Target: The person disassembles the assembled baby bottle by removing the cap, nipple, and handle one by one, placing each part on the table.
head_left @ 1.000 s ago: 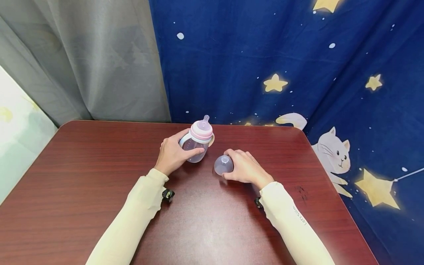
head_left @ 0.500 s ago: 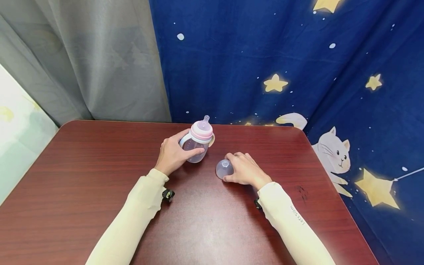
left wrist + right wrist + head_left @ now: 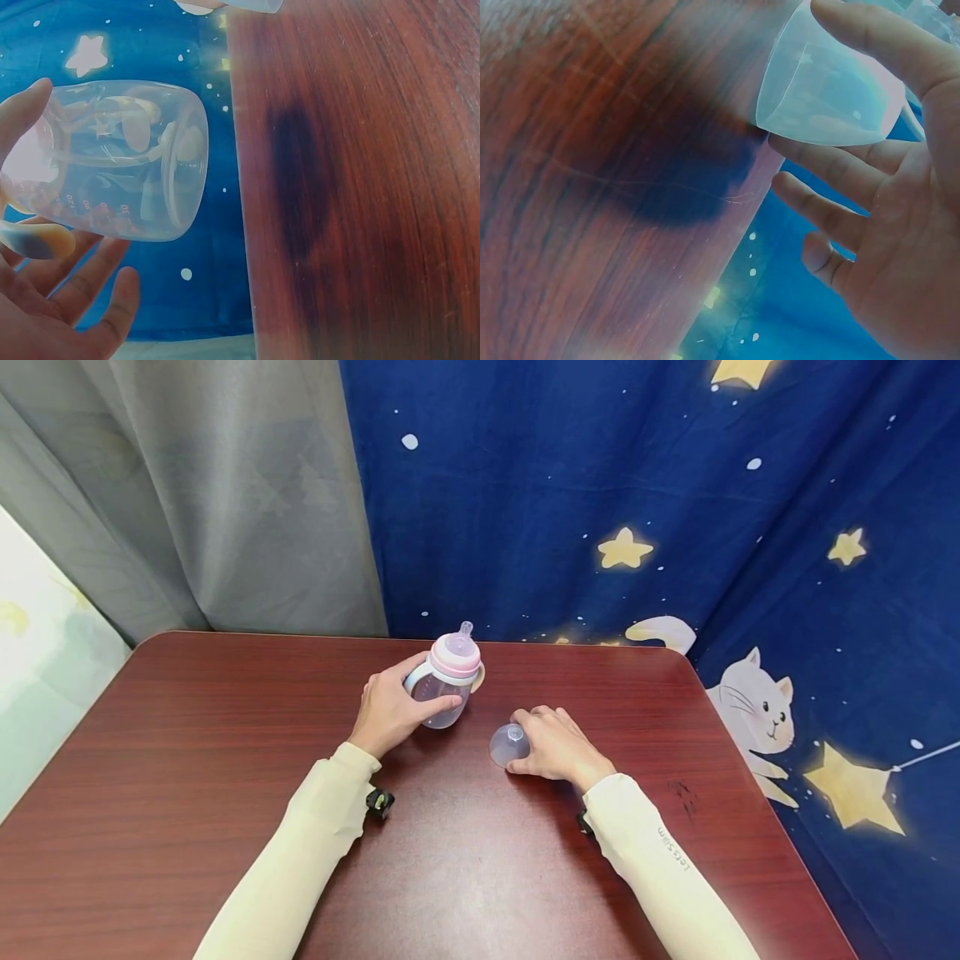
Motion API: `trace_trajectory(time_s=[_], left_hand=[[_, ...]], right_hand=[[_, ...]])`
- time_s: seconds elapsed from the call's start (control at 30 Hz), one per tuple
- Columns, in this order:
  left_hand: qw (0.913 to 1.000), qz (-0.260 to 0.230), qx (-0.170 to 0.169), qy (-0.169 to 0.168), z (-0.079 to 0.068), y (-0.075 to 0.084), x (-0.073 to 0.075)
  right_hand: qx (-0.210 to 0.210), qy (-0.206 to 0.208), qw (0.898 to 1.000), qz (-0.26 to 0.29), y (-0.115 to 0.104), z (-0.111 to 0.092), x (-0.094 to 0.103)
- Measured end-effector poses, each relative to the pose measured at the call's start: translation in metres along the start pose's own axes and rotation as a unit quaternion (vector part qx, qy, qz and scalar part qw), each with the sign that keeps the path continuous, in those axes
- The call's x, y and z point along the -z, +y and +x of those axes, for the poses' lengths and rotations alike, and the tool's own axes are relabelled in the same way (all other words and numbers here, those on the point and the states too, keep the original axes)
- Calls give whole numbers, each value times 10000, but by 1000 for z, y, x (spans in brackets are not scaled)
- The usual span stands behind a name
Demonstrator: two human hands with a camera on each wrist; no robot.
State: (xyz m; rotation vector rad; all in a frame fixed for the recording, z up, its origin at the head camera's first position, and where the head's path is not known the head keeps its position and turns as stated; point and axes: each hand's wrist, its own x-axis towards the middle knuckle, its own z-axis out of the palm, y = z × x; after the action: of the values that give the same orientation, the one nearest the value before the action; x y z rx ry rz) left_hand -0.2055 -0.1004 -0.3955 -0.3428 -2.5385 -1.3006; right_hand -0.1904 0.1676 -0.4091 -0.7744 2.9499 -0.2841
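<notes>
My left hand (image 3: pixel 392 707) grips a clear baby bottle (image 3: pixel 442 700) with a pink-and-white collar, a nipple on top and two side handles. In the left wrist view the bottle's bottom (image 3: pixel 187 161) hangs over the table, a dark shadow apart from it. To the right and nearer the front, my right hand (image 3: pixel 557 745) pinches a translucent domed bottle cap (image 3: pixel 507 746) between thumb and fingers. The right wrist view has the cap (image 3: pixel 825 90) with its open rim toward the table; whether the rim touches the wood I cannot tell. Bottle and cap are apart.
A reddish-brown wooden table (image 3: pixel 480 860) lies under both hands. Behind its far edge hang a grey curtain (image 3: pixel 262 527) and a blue curtain (image 3: pixel 510 510) with stars and a cat. A dark smudge (image 3: pixel 682 795) marks the table at the right.
My right hand and the cap have shifted slightly toward the table's front and right. The left hand and bottle have stayed nearly still.
</notes>
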Motion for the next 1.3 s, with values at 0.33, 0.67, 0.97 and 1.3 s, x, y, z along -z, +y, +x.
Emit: trace_trajectory(time_s=[0.33, 0.67, 0.97, 1.3], left_hand=[[9999, 94, -93, 12, -2, 1, -3], [9859, 1126, -1100, 565, -7, 7, -9], [9610, 1717, -1911, 1019, -10, 12, -16], [9321, 2220, -2517, 1363, -10, 16, -20]], right_hand=[[-236, 522, 9950, 821, -4, 4, 13], [-758, 1982, 9564, 2007, -37, 22, 38], [-1356, 2388, 9411, 1975, -56, 28, 45], [-1777, 2548, 9323, 1854, -61, 29, 44]])
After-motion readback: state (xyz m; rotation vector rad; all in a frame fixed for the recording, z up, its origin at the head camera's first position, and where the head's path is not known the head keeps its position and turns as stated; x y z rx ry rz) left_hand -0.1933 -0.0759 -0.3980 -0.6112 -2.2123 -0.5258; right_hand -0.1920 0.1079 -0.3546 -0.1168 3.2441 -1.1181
